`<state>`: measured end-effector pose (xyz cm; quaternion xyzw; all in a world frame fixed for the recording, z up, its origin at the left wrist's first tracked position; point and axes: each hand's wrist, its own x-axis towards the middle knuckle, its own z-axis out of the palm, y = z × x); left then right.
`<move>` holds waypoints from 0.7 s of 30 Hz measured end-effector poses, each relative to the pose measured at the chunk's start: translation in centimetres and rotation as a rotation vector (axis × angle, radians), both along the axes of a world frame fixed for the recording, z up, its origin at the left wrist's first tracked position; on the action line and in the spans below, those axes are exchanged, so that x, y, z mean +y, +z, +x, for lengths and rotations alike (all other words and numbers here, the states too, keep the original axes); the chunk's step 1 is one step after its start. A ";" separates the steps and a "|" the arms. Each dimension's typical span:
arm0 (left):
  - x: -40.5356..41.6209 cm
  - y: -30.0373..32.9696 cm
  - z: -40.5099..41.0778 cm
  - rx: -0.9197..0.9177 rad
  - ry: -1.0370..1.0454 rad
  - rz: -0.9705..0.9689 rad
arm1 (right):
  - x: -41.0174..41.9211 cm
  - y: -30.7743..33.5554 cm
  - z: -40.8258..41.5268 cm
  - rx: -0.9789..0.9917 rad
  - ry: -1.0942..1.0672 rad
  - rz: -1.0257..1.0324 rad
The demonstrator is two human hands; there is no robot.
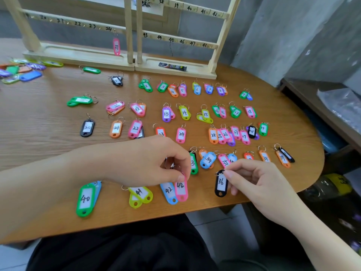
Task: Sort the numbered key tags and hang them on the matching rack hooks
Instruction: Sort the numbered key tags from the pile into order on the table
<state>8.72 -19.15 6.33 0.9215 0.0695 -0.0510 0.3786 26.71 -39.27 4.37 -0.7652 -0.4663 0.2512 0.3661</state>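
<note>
Upper left of frame: heap of loose tags (21, 70) cut by left edge, blurred, nos. unreadable. Rack (132, 26) cropped at top edge; first hook label on left rail illegible. Centre: red tag (160, 131) half hidden behind left hand (148, 163), no. approx 23, not certain. Right of centre: red tag (248, 155) and blue tag (232, 157) partly covered by right hand (259, 184), nos. not legible.

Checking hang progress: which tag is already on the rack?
Only the pink tag 37, dangling from the hook at 24 on the rack. Every other tag lies on the table or is held in a hand.
</note>
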 end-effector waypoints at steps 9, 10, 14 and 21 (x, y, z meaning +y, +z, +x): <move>0.6 -2.1 -0.2 0.013 -0.028 0.161 | 0.1 -0.6 0.0 -0.016 -0.001 -0.002; 0.6 -2.3 -0.2 0.007 -0.024 0.176 | 0.0 -0.7 0.1 -0.011 -0.004 0.003; 0.7 -2.7 -0.2 -0.028 -0.012 0.212 | -0.2 -0.9 0.1 -0.014 -0.005 0.014; 0.6 -2.2 -0.1 -0.102 0.036 0.214 | -0.6 -1.1 0.4 -0.025 -0.012 0.027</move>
